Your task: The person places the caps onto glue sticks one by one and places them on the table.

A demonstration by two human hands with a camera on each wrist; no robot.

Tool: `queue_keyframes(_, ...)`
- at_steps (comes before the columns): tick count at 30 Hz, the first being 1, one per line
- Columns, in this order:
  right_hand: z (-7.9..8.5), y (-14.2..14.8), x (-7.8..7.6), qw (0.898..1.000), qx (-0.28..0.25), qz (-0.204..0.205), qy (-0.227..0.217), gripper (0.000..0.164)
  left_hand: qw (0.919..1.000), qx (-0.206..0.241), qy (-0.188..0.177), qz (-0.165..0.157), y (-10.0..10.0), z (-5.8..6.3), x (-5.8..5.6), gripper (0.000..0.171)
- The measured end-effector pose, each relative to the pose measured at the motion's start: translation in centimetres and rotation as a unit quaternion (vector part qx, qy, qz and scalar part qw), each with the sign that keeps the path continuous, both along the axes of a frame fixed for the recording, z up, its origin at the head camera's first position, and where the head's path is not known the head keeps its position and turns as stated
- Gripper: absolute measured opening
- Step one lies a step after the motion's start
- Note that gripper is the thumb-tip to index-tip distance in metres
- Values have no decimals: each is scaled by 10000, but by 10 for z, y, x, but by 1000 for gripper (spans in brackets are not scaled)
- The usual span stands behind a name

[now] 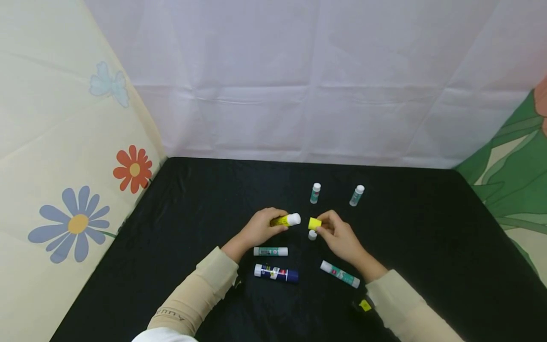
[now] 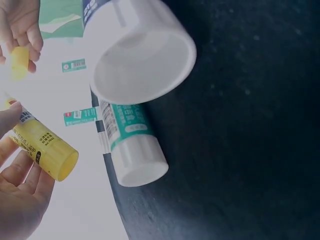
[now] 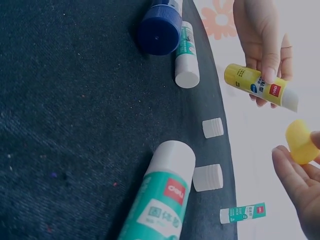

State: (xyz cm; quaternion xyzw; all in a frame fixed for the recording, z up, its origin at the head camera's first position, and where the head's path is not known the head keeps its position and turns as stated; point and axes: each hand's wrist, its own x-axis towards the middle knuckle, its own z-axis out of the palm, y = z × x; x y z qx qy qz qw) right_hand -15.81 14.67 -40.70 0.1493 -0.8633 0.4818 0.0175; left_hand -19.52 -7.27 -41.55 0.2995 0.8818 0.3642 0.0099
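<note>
My left hand [image 1: 260,225] holds a yellow glue stick [image 1: 280,221] by its barrel, thumb across the label. The uncapped white end points right. Opposite it, my right hand [image 1: 339,235] pinches a yellow cap [image 1: 314,223] between thumb and fingers. A gap separates cap and stick; both are held up in the air. In the right wrist view, the yellow stick [image 3: 255,82] shows a red label, and the cap [image 3: 301,141] is below its white end. The left wrist view shows the yellow barrel [image 2: 42,142] across curled fingers.
Teal-and-white glue sticks lie on the black cloth, one [image 1: 270,251] left and one [image 1: 340,274] right, near a navy glue stick [image 1: 276,273]. Farther back are two more, a teal one [image 1: 315,193] and its neighbour [image 1: 356,195]. White caps [image 3: 208,177] lie on the cloth.
</note>
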Motion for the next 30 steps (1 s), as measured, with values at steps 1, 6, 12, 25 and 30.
queue_keyframes(1,-1,0,0,10000,20,1,-15,15,10000,-13,-27,-8,0,0,0,27)
queue_keyframes(6,-4,-1,0,10000,8,75,27,16,9999,-94,-58,-89,1,-1,2,27)
queue_keyframes(12,-2,-2,0,9997,-92,171,139,17,9998,-128,-25,-160,3,0,3,27)
queue_keyframes(25,-2,-3,-1,9990,-282,322,128,17,9993,-162,-49,-348,5,2,4,28)
queue_keyframes(30,-2,-3,0,9991,-222,368,70,17,9988,-255,-90,-397,6,3,4,28)
